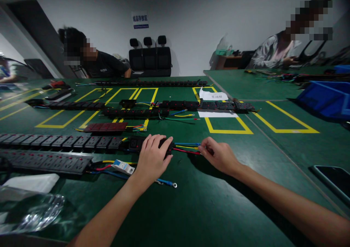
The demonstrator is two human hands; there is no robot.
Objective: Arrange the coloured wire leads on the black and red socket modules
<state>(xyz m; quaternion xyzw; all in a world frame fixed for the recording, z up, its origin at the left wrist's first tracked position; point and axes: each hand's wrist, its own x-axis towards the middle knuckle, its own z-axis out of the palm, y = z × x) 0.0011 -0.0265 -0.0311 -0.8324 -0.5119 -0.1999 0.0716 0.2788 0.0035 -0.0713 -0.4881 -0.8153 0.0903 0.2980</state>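
The left hand (pixel 153 154) is lying, fingers spread, over the end of a strip (pixel 133 144) on the table (pixel 232 210); the right hand (pixel 218 154) is pinching its 3 wires (pixel 186 147) (blue, yellow, red) near their tips.

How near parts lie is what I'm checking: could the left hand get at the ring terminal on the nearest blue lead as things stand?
Probably yes: the ring terminal lies close to the left hand, with nothing visible in between, though that hand would likely have to leave the black socket strip.
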